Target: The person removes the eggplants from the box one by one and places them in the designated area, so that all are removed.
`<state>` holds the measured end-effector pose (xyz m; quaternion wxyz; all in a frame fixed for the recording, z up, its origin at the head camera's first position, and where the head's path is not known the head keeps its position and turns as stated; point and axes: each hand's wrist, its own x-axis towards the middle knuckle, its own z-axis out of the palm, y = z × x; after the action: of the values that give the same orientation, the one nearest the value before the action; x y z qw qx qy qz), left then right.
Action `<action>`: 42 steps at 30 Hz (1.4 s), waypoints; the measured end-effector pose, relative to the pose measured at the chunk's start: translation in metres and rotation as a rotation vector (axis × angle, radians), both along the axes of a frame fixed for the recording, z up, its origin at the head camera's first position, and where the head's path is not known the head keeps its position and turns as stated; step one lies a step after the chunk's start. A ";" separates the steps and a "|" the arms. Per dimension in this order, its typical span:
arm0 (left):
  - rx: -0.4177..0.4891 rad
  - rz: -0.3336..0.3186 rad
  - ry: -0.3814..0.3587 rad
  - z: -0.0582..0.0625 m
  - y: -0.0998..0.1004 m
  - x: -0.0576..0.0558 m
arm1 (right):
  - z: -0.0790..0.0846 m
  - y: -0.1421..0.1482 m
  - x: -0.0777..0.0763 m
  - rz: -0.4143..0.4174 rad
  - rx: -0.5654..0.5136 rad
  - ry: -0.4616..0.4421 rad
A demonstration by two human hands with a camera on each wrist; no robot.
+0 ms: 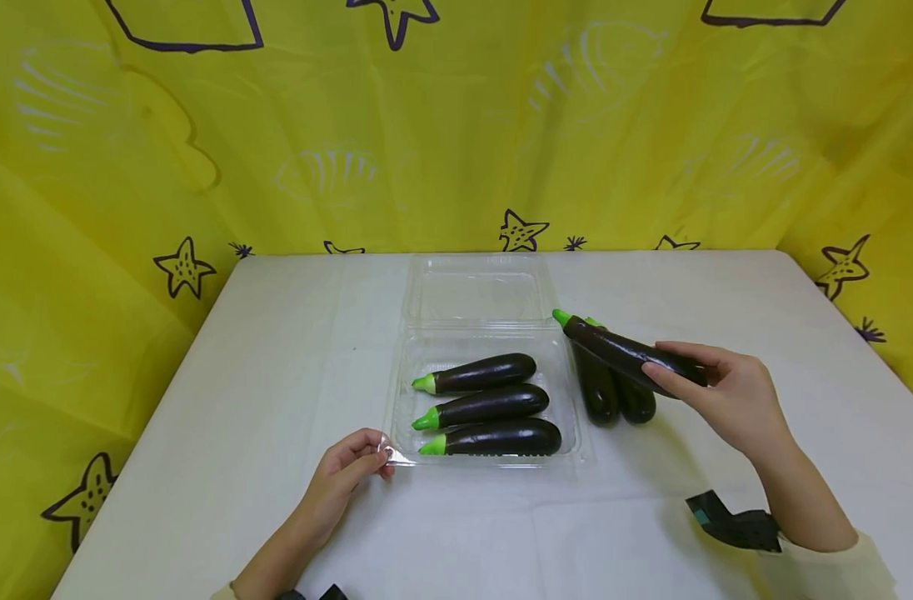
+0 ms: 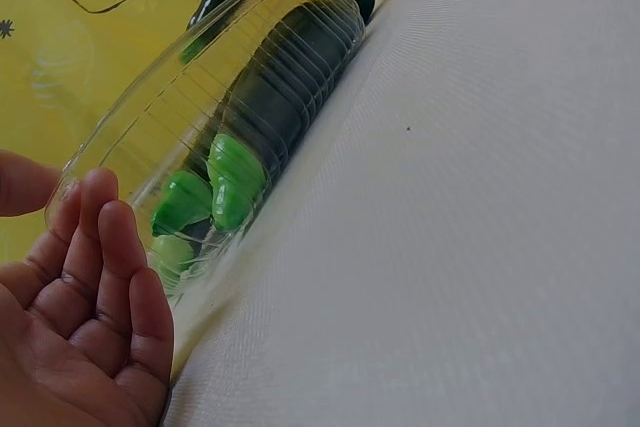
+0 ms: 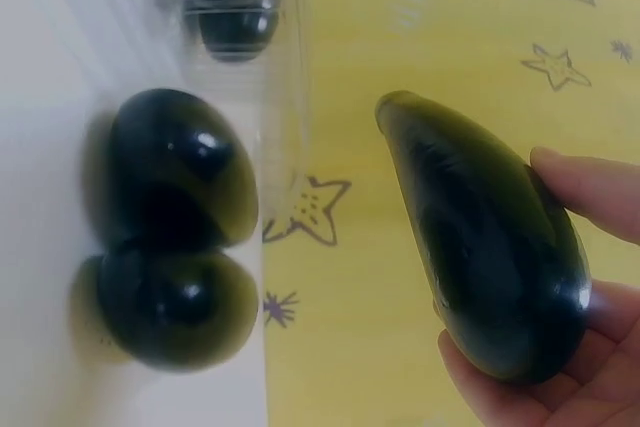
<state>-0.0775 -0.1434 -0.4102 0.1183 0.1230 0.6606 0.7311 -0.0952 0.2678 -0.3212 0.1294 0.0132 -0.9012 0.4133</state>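
A clear plastic clamshell box (image 1: 486, 333) lies with its lid folded back, and three dark eggplants (image 1: 494, 404) with green stems rest side by side in it. At the box's near left corner my left hand (image 1: 349, 467) pinches the rim between thumb and fingers, as the left wrist view also shows. My right hand (image 1: 734, 396) grips another eggplant (image 1: 621, 350) by its thick end, raised over the table right of the box, its green stem pointing left toward the box. Under it, two more eggplants (image 3: 180, 237) lie together beside the box, partly hidden in the head view.
The white-covered table (image 1: 291, 358) carries everything. A yellow curtain (image 1: 456, 125) with starfish drawings hangs behind the table and along its sides. The open lid (image 1: 481, 292) extends toward the back edge. A black strap (image 1: 734, 525) is at my right wrist.
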 end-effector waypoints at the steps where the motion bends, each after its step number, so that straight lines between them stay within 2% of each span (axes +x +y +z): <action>1: 0.001 0.000 0.003 0.000 0.000 0.000 | -0.001 0.002 0.000 -0.003 -0.001 0.006; 12: 0.002 -0.002 -0.005 0.001 0.000 -0.001 | -0.016 0.015 0.001 -0.124 -0.021 -0.034; 15: -0.001 -0.002 -0.006 0.000 -0.001 -0.001 | -0.039 0.031 -0.009 -0.184 -0.032 -0.030; 20: 0.001 -0.004 -0.002 0.000 0.000 0.000 | -0.092 0.068 -0.031 -0.283 -0.024 -0.037; 23: 0.004 -0.004 -0.003 0.000 0.000 0.000 | -0.106 0.077 -0.037 -0.323 -0.025 -0.057; 26: 0.003 0.001 -0.009 0.000 0.000 0.000 | -0.102 0.074 -0.036 -0.344 -0.033 -0.076; 31: 0.001 0.001 -0.011 0.000 0.000 0.000 | -0.078 0.058 -0.029 -0.348 -0.102 -0.109; 33: 0.000 -0.001 -0.011 0.000 0.000 0.000 | -0.073 0.054 -0.028 -0.356 -0.133 -0.120; 40: -0.006 0.006 -0.018 0.001 0.000 0.001 | -0.094 0.058 -0.036 -0.399 -0.101 -0.099; 42: -0.005 0.007 -0.019 0.001 0.000 0.001 | -0.084 0.050 -0.032 -0.400 -0.095 -0.110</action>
<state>-0.0768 -0.1438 -0.4091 0.1222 0.1137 0.6616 0.7310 -0.1277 0.3177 -0.4053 0.1602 -0.1947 -0.8710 0.4216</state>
